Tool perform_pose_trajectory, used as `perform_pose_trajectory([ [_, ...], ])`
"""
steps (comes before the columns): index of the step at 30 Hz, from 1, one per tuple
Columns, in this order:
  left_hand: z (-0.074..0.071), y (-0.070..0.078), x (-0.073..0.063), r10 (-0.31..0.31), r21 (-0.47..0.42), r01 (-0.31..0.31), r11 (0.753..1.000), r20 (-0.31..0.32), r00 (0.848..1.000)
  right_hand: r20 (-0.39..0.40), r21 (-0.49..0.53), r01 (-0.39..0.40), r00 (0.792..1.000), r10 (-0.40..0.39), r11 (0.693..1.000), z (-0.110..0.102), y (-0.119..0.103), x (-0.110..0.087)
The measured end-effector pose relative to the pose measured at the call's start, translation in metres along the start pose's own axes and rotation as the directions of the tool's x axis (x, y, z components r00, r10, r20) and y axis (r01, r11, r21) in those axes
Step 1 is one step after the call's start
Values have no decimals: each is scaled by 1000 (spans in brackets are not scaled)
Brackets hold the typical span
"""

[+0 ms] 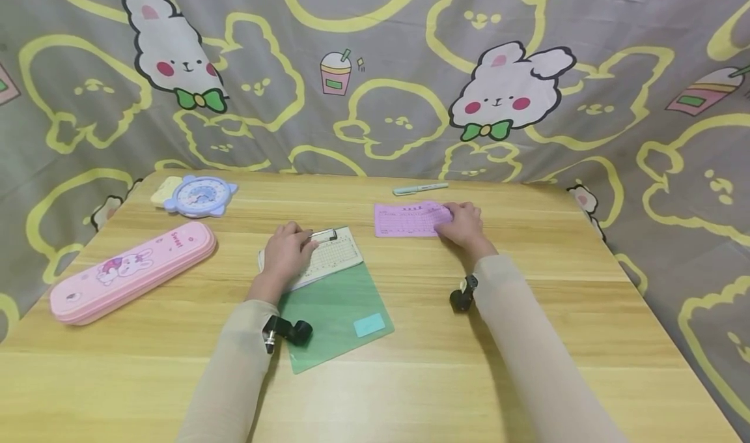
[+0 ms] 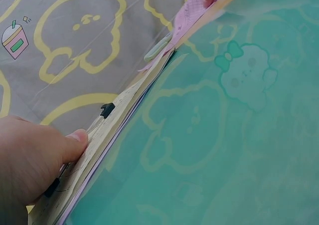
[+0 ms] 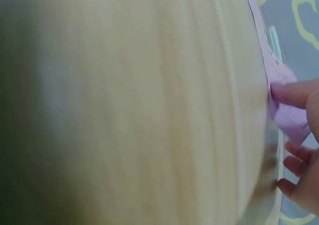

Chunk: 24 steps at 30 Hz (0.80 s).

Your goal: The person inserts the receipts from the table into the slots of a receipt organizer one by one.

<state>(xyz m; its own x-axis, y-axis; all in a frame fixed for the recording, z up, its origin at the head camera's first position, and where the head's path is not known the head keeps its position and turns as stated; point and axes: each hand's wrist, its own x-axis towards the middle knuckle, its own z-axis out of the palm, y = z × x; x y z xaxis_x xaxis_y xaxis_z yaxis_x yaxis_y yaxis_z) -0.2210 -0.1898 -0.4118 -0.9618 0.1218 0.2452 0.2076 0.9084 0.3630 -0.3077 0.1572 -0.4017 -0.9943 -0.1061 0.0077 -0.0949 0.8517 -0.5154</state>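
Note:
My left hand (image 1: 284, 255) grips the metal clip (image 1: 324, 235) at the top of a translucent green clipboard (image 1: 331, 319). In the left wrist view its thumb (image 2: 77, 137) lies on the clip, between the black end pieces. Under the clip sits a cream printed form (image 1: 336, 258), with a pale purple edge showing beneath it. To the right, my right hand (image 1: 465, 226) pinches the right end of a purple printed slip (image 1: 404, 220). That end bends up in the right wrist view, where the thumb presses on the purple paper (image 3: 289, 120).
A pale green pen (image 1: 420, 189) lies behind the purple slip. At the left are a pink pencil case (image 1: 135, 270) and, further back, a blue toy clock (image 1: 202, 196) beside a cream-yellow item (image 1: 166, 191). A patterned curtain (image 1: 387, 58) hangs along the table's back edge.

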Motion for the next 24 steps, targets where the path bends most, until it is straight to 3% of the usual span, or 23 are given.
perform_pose_trajectory([
  [3,1,1,0,-2,-6,2,1000,3,1000,-28,63,7,1000,-5,998,0,-2,-2],
  [9,2,1,-1,-10,-10,10,1000,0,1000,9,233,-19,1000,18,972,2,-5,-6],
  [18,1,2,0,-12,-13,12,1000,6,1000,-11,308,3,1000,0,951,2,-12,-19],
  [24,0,2,0,-12,-9,12,1000,10,1000,32,409,-26,999,14,912,2,-16,-28],
])
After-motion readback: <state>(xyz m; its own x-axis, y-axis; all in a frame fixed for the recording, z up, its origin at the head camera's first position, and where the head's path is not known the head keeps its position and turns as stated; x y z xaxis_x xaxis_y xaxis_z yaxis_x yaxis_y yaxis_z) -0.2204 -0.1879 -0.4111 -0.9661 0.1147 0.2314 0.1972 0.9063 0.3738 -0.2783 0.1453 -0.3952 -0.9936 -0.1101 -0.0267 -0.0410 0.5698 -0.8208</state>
